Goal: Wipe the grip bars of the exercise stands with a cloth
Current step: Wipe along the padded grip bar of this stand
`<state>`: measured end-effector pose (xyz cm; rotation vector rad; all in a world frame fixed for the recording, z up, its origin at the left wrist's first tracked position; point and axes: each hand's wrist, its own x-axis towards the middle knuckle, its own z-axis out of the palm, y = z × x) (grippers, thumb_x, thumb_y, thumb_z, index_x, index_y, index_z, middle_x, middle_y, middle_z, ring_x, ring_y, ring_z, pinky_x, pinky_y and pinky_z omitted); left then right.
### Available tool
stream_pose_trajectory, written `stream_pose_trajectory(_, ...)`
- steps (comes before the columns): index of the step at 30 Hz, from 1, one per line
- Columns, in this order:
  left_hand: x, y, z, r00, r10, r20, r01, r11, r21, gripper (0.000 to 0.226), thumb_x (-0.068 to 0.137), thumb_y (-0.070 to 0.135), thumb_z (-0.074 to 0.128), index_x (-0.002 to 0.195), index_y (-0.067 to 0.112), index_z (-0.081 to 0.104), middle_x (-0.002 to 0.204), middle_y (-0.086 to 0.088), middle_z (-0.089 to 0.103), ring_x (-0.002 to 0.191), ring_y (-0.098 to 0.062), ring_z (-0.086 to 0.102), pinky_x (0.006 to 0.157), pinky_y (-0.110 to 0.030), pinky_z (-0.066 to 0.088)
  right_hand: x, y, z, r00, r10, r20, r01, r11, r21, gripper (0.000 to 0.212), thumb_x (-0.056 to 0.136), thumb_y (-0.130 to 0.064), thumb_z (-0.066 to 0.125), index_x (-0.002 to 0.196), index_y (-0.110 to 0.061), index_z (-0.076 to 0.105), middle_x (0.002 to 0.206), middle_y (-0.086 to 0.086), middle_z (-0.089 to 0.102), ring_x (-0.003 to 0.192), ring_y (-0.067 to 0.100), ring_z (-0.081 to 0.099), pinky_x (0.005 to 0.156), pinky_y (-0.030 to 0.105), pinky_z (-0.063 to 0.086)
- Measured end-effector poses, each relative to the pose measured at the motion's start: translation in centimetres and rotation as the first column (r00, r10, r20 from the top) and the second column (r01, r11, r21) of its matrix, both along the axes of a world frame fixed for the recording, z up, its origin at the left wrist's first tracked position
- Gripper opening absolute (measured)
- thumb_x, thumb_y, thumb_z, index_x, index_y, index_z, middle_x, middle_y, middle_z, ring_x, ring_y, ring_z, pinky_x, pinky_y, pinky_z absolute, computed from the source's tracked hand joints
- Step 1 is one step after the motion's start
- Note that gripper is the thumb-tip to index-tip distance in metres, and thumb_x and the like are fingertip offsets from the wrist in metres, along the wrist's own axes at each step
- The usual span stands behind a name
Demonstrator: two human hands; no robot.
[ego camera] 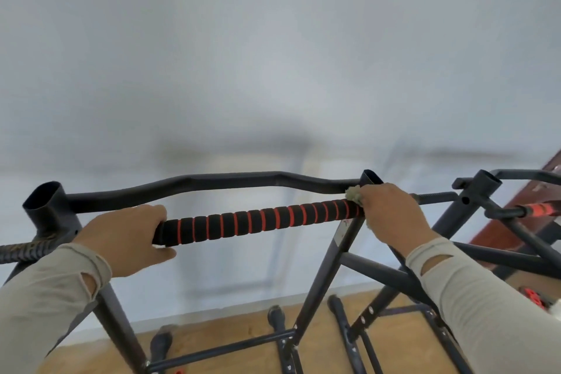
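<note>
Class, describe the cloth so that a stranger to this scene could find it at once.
Start at the black stand in front of the pale wall and find its foam grip bar, black with red rings. At that bar's right end the right hand grips a small wad, the cloth. It alone is fuzzy and greyish-beige among black metal.

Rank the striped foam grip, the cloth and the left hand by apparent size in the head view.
1. Striped foam grip, longest by far.
2. Left hand, gripping its end; nearness to the camera may enlarge it.
3. Cloth, mostly hidden under the right hand.
</note>
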<state>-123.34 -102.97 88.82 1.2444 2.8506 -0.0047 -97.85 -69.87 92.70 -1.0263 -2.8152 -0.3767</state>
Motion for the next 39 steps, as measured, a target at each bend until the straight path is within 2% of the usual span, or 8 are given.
stream_pose_trajectory(4,2.5,1.1,-1.2,0.971,-0.05,-0.235,0.084,0.987,0.138,0.075,0.073,0.078,0.062,0.129,0.033,0.04,0.113,0.015,0.059,0.09,-0.006,0.057,0.085,-0.026,0.053,-0.6,-0.5,-0.6,0.998,0.008,-0.057,-0.01,0.999,-0.032,0.011,0.094,-0.017,0.061,0.102,-0.024,0.058,0.082,-0.007,0.05,0.08,0.014,0.05,0.069,0.026,0.048)
stream_pose_trajectory(7,2.8,1.9,-2.7,0.964,-0.026,-0.264,0.113,0.94,0.321,0.063,0.069,0.065,0.078,0.111,0.025,0.054,0.09,0.01,0.061,0.071,-0.008,0.052,0.065,-0.026,0.05,-0.8,0.0,-1.3,0.991,-0.008,-0.13,0.003,0.999,-0.042,0.008,0.094,-0.015,0.061,0.096,-0.022,0.057,0.078,-0.006,0.051,0.078,0.017,0.052,0.069,0.028,0.051)
stream_pose_trajectory(12,2.8,2.3,-2.8,0.97,-0.034,-0.239,0.117,0.933,0.34,0.043,0.07,0.055,0.081,0.083,0.031,0.048,0.07,0.014,0.049,0.057,-0.005,0.049,0.051,-0.022,0.039,-1.4,-2.0,-1.3,0.964,-0.018,-0.264,-0.011,0.994,-0.106,0.014,0.096,-0.011,0.06,0.106,-0.017,0.068,0.082,-0.001,0.065,0.087,0.023,0.062,0.075,0.039,0.058)
stream_pose_trajectory(19,3.2,2.2,-2.0,0.983,-0.012,-0.182,0.073,0.94,0.334,0.039,0.072,0.061,0.077,0.082,0.036,0.049,0.067,0.017,0.051,0.055,-0.003,0.048,0.049,-0.018,0.032,-8.0,-13.4,-4.9,0.815,0.339,-0.47,-0.425,0.901,-0.087,0.015,0.091,-0.023,0.07,0.106,-0.024,0.068,0.089,-0.008,0.07,0.085,0.011,0.066,0.087,0.028,0.055)
stream_pose_trajectory(23,2.7,2.0,-1.8,0.987,-0.024,-0.156,0.072,0.948,0.311,0.038,0.075,0.069,0.068,0.084,0.038,0.049,0.068,0.017,0.051,0.056,-0.002,0.05,0.05,-0.017,0.032,-5.5,-8.3,-3.9,0.857,0.422,-0.297,-0.433,0.901,0.029,0.039,0.088,-0.013,0.07,0.125,-0.025,0.065,0.11,-0.007,0.074,0.102,0.017,0.07,0.088,0.035,0.057)
stream_pose_trajectory(29,2.4,1.6,-1.8,0.991,-0.048,-0.124,0.079,0.963,0.257,0.04,0.078,0.075,0.059,0.084,0.036,0.049,0.069,0.017,0.052,0.058,-0.002,0.051,0.053,-0.017,0.04,-0.2,1.0,-0.7,0.998,-0.049,-0.034,0.049,0.999,-0.003,0.021,0.096,-0.013,0.055,0.108,-0.029,0.063,0.074,-0.008,0.055,0.074,0.019,0.061,0.069,0.031,0.054)
stream_pose_trajectory(35,2.1,1.6,-1.9,0.99,-0.049,-0.129,0.081,0.962,0.259,0.043,0.078,0.076,0.058,0.084,0.035,0.047,0.069,0.016,0.051,0.057,-0.002,0.051,0.057,-0.02,0.049,-4.8,-5.1,-3.5,0.913,0.055,-0.404,-0.197,0.926,-0.321,0.023,0.106,-0.027,0.043,0.097,-0.028,0.064,0.084,-0.012,0.066,0.084,0.007,0.06,0.076,0.024,0.048)
stream_pose_trajectory(39,2.1,1.8,-1.8,0.993,-0.041,-0.11,0.068,0.967,0.246,0.045,0.078,0.078,0.055,0.087,0.035,0.046,0.073,0.016,0.053,0.06,-0.002,0.053,0.061,-0.02,0.051,-3.2,-4.1,-1.6,0.945,0.205,-0.254,-0.271,0.926,-0.263,0.018,0.106,-0.028,0.048,0.101,-0.033,0.065,0.085,-0.016,0.063,0.084,0.008,0.062,0.078,0.029,0.053)
